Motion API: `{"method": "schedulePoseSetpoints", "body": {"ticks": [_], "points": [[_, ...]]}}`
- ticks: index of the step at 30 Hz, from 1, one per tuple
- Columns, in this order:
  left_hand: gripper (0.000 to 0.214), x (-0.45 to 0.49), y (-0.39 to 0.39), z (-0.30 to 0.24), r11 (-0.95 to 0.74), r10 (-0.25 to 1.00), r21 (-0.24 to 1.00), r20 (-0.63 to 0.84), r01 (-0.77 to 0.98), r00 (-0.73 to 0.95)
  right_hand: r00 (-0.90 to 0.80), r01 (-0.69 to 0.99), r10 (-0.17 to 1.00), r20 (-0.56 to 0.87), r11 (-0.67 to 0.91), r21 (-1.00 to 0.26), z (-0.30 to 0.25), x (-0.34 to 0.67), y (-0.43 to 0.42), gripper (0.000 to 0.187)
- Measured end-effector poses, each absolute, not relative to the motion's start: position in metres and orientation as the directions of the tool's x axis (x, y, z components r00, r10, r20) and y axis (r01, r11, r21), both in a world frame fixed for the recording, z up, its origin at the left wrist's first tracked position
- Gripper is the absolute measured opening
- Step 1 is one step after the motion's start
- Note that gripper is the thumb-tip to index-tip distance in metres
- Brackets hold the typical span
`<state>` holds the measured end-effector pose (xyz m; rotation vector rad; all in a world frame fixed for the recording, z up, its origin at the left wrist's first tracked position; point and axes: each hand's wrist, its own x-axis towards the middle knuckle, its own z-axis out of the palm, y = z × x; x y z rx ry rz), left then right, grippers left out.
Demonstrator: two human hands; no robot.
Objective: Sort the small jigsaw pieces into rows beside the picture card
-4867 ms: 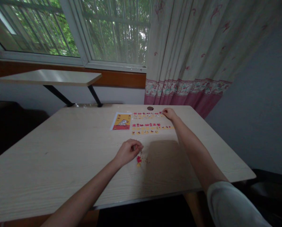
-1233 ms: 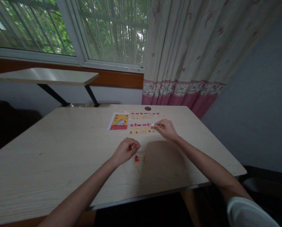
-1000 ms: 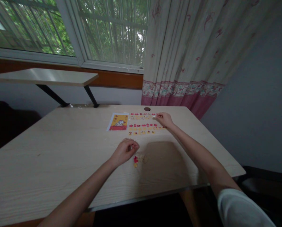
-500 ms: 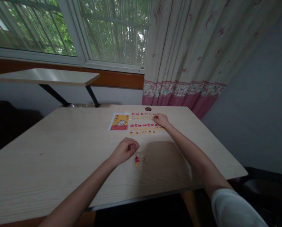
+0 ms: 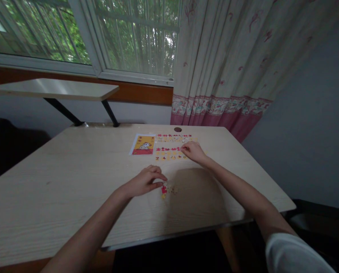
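Note:
Small jigsaw puzzle pieces in red, yellow and white lie in several rows on the desk. Beside their left end is a picture sheet with a white animal on yellow and red. My right hand is over the right part of the lower rows, thumb and fingertips pinched together; whatever may be between them is too small to make out. Nearer to me lies a small loose heap of puzzle pieces, some red, some yellow, some pale. My left hand reaches its left edge with thumb and forefinger apart, holding nothing visible.
The pale wooden desk spreads under both arms. A raised shelf on black legs stands at the back left. Near the back edge is a round cable hole. A window and a curtain are behind the desk.
My right hand has moved from the upper rows down toward me, over the lower rows. My left hand has come lower to the loose heap, and its thumb and forefinger have parted.

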<state>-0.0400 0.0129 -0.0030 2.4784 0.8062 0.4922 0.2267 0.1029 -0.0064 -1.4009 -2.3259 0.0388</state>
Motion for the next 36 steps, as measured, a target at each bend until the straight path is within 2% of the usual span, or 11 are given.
{"method": "schedulePoseSetpoints", "body": {"ticks": [5,10,13,19,28,36], "points": [[0.017,-0.036,0.011,-0.003,-0.717,0.622,0.519,0.177,0.465,0.763,-0.563,0.710,0.743,0.361,0.659,-0.249,-0.017,0.221,0.054,0.015],[0.018,-0.034,0.010,-0.005,-0.730,0.614,0.490,0.166,0.476,0.771,-0.573,0.641,0.710,0.411,0.700,-0.315,-0.016,0.213,0.028,0.015],[0.018,-0.035,0.010,-0.006,-0.737,0.600,0.493,0.164,0.461,0.783,-0.617,0.593,0.686,0.386,0.728,-0.345,-0.010,0.206,0.016,0.015],[0.017,-0.033,0.012,-0.007,-0.729,0.627,0.485,0.192,0.483,0.755,-0.741,0.508,0.585,0.329,0.809,-0.295,-0.007,0.198,-0.001,0.017],[0.024,-0.023,0.011,-0.009,-0.696,0.697,0.471,0.265,0.541,0.666,-0.648,0.601,0.667,0.367,0.744,-0.291,-0.013,0.193,0.001,0.015],[0.025,-0.019,0.006,-0.006,-0.656,0.714,0.581,0.268,0.483,0.647,-0.636,0.637,0.666,0.389,0.738,-0.223,-0.016,0.194,0.002,0.014]]}}
